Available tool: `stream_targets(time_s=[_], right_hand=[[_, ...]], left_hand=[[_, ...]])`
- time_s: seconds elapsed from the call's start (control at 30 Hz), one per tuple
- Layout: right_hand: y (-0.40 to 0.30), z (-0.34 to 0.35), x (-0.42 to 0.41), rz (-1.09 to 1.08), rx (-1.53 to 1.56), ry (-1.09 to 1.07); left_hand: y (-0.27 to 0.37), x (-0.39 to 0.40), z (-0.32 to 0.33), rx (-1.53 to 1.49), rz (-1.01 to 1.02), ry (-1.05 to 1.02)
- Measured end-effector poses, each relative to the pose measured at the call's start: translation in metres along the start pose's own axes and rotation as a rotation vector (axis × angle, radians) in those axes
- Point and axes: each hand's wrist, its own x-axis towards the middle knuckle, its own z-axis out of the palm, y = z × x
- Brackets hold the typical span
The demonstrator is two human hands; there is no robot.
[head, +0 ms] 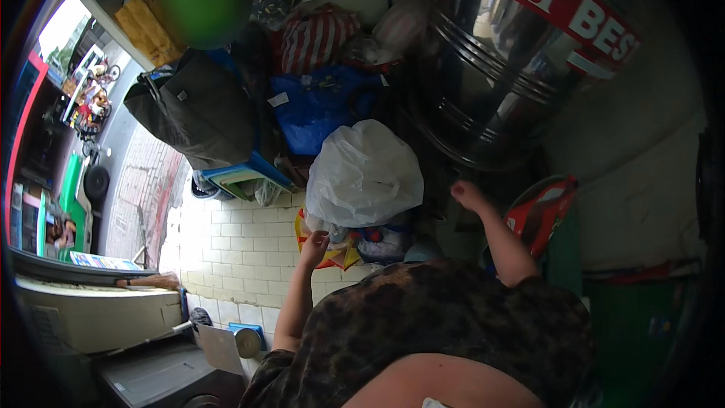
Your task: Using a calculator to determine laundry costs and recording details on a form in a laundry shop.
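Note:
A puffed-up white plastic bag (365, 175) lies in front of me, over other bagged things. My left hand (315, 247) is at its lower left edge, close to a yellow and red bag (348, 255). The fingers are partly bent, and whether they grip any plastic is unclear. To the right of the white bag, apart from it, my right hand (469, 195) hangs over a dark area. Its fingers look curled, with no object visible in them.
A large shiny metal tank (487, 79) stands at upper right. Behind the white bag are a blue plastic bag (328, 102) and a red-and-white striped bag (320, 37). A dark grey bag (198, 113) rests on a blue stool (255, 167). A street with vehicles shows at left.

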Motion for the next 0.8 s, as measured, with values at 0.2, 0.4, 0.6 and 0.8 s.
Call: stream_targets(time_s=[0.2,0.4,0.6,0.8], right_hand=[[-0.090,-0.012,0.170,-0.240,0.027,0.002],[-0.174,-0.014,0.341,-0.484,-0.050,0.107],[-0.220,0.017,0.500,-0.470,-0.319,0.159],[-0.159,0.030,0.596,-0.408,-0.493,0.118]], left_hand=[[0.016,-0.015,0.033,-0.477,-0.061,0.125],[0.087,-0.010,0.059,-0.655,-0.140,0.365],[0.184,0.084,0.098,-0.661,-0.088,0.534],[0.262,0.231,0.075,-0.245,0.340,0.428]])
